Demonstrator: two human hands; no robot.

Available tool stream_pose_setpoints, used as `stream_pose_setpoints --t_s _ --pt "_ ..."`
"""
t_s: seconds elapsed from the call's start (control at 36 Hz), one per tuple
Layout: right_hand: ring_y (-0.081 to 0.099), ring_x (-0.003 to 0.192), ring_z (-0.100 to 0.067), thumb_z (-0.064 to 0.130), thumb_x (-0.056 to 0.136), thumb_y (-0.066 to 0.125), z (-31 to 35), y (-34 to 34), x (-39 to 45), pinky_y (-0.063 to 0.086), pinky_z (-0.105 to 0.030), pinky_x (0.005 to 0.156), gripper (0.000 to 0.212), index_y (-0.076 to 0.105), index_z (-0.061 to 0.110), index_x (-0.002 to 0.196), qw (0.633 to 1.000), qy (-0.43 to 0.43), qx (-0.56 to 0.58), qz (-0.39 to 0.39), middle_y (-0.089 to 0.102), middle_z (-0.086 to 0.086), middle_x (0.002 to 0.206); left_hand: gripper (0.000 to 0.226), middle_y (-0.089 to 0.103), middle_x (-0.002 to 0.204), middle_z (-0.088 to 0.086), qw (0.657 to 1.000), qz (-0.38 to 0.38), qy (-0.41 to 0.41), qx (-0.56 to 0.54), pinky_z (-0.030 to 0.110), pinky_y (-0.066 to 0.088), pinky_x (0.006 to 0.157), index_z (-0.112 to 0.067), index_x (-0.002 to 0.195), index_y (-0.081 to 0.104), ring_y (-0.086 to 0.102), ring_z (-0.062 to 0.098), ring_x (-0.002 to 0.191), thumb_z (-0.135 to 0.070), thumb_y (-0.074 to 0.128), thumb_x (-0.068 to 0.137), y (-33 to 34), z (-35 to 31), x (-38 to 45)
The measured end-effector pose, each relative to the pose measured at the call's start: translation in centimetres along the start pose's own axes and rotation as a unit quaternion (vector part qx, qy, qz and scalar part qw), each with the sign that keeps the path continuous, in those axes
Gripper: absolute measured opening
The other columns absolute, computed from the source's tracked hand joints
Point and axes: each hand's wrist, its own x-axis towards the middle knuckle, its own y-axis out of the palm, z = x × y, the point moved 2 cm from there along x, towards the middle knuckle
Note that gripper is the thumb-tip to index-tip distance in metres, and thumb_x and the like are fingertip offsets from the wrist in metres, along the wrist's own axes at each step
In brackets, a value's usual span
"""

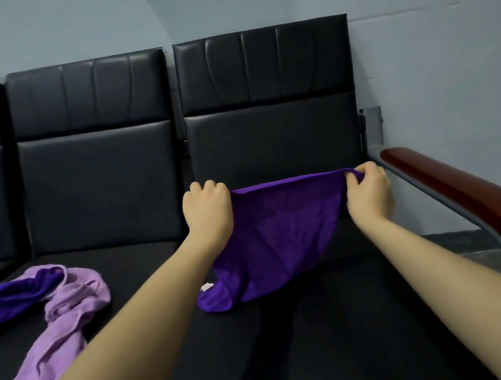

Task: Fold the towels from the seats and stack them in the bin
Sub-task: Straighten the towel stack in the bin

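A dark purple towel (270, 236) hangs stretched between my two hands above the rightmost black seat (349, 323). My left hand (207, 210) grips its upper left corner in a fist. My right hand (368, 190) pinches the upper right corner. The towel's lower edge droops onto the seat cushion, and a small white tag (206, 287) shows at its lower left. No bin is in view.
On the middle seat at the left lie a crumpled light purple towel (62, 310) and another dark purple towel (5, 305). A red-brown wooden armrest (486, 205) on a grey frame borders the right seat. Black seat backs (267, 103) stand against a pale wall.
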Motion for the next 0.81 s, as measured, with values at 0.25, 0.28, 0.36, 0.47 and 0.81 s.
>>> stream_pose_setpoints --t_s 0.25,0.28,0.36,0.47,0.81 --pt "0.066 0.074 -0.026 0.02 0.099 0.045 2.8 0.3 1.2 0.057 -0.039 0.065 0.011 0.049 0.022 0.089 0.989 0.03 0.139 -0.044 0.063 -0.004 0.088 0.016 0.054 0.099 0.008 0.996 -0.035 -0.027 -0.082 0.034 0.031 0.06 -0.006 0.094 0.052 0.06 0.032 0.082 0.004 0.041 0.091 -2.3 0.7 2.0" --pt "0.067 0.068 -0.025 0.018 0.099 0.043 3.2 0.3 1.4 0.056 -0.035 0.06 0.012 0.05 0.022 0.091 0.987 0.038 0.151 -0.046 0.063 -0.003 0.089 0.016 0.054 0.099 0.008 0.996 -0.038 -0.026 -0.08 0.034 0.031 0.06 -0.006 0.094 0.052 0.06 0.033 0.083 0.005 0.041 0.09 -2.6 0.7 2.2" --pt "0.065 0.054 -0.02 0.012 0.101 0.037 4.9 -0.1 2.2 0.056 -0.035 0.053 0.017 0.052 0.019 0.095 0.977 0.063 0.199 -0.049 0.064 -0.004 0.093 0.017 0.053 0.098 0.01 0.995 -0.052 -0.029 -0.084 0.035 0.031 0.06 -0.009 0.088 0.045 0.058 0.032 0.08 0.007 0.041 0.088 -3.8 0.9 3.2" --pt "0.068 0.078 -0.027 0.007 0.098 0.039 6.7 -0.6 3.3 0.059 -0.044 0.066 0.021 0.054 0.022 0.095 0.969 0.066 0.228 -0.072 0.061 -0.009 0.107 0.02 0.053 0.097 0.012 0.991 -0.072 -0.05 -0.102 0.035 0.031 0.06 -0.01 0.083 0.039 0.048 0.029 0.07 0.009 0.042 0.087 -5.4 1.4 4.4" --pt "0.049 0.088 -0.013 0.011 0.1 0.036 9.8 -3.4 5.2 0.033 -0.025 0.07 0.021 0.054 0.009 0.11 0.982 -0.013 0.163 -0.1 0.058 -0.004 0.111 0.02 0.052 0.103 0.013 0.989 -0.114 -0.048 -0.08 0.034 0.028 0.057 -0.007 0.091 0.046 0.05 0.028 0.073 0.011 0.045 0.084 -8.4 1.4 5.9"
